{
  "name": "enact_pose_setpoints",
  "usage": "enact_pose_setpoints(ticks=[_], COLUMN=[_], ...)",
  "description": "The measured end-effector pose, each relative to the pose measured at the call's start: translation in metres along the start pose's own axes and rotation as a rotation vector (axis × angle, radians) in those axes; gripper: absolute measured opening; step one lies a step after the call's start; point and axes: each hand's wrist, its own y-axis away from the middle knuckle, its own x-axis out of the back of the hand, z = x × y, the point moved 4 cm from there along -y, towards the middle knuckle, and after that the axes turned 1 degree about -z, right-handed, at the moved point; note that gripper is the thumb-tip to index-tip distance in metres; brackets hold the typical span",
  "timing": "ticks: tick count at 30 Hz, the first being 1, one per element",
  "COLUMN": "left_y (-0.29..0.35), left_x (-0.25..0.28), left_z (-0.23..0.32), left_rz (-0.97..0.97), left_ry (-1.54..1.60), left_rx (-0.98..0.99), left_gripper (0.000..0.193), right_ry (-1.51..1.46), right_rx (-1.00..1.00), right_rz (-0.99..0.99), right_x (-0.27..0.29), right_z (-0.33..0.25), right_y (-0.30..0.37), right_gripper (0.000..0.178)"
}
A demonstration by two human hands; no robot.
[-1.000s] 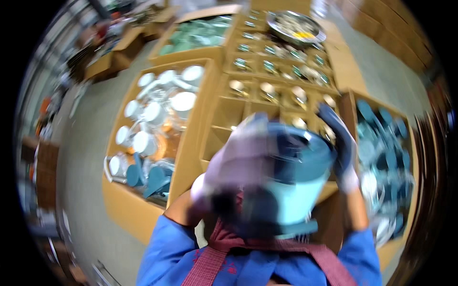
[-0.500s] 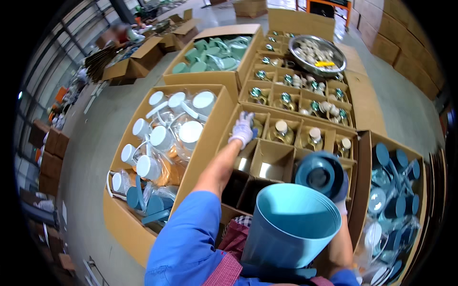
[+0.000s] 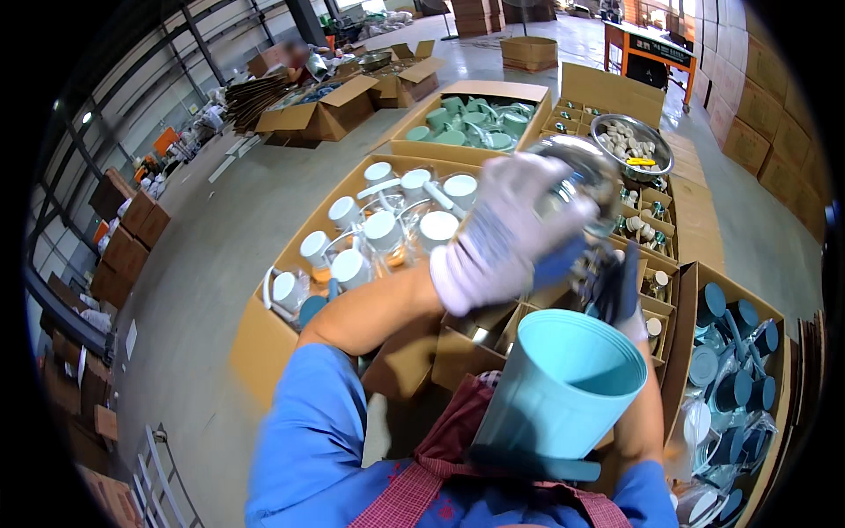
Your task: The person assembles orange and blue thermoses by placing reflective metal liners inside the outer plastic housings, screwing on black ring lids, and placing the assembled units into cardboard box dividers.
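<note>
My left hand [image 3: 502, 233], in a pale glove, is closed around a shiny, silvery, round-bottomed flask liner [image 3: 588, 180]. It is raised over the cartons, and the liner is blurred by motion. Close below it is my right hand [image 3: 616, 295], in a dark-palmed glove, its fingers smeared and partly hidden. Whether it still holds the blue ring-shaped part seen earlier cannot be made out. Against my front, between my forearms, stands a tilted light-teal, open-topped cylindrical shell [image 3: 554, 387]. Under my hands lies a divided carton [image 3: 458, 365] with several capped liners in its cells.
On the left, a carton [image 3: 255, 348] holds several white-topped jugs; another [image 3: 748, 308] on the right holds dark-teal ones. Farther off stand a carton of green parts [image 3: 475, 123] and a steel bowl [image 3: 673, 163] of small pale pieces. A person [image 3: 295, 66] is at the far left.
My left hand has come up out of a carton cell with the shiny liner and moved right, toward my right hand. The blue ring is no longer plainly visible. The view has shifted.
</note>
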Motion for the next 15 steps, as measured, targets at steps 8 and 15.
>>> enact_pose_setpoints(ticks=[8,15], left_y=[-0.021,0.018], left_x=[0.003,-0.014], left_z=[-0.017,0.028], left_rz=[0.034,-0.885], left_ry=[0.962,1.03], left_rx=[0.48,0.305], left_gripper=[0.061,0.051], right_ry=[0.127,1.067], right_rx=[0.252,0.64], right_rz=[-0.012,-0.08], right_x=[-0.082,-0.096], right_z=[-0.081,-0.019], right_y=[0.128,0.215], right_gripper=[0.04,0.096])
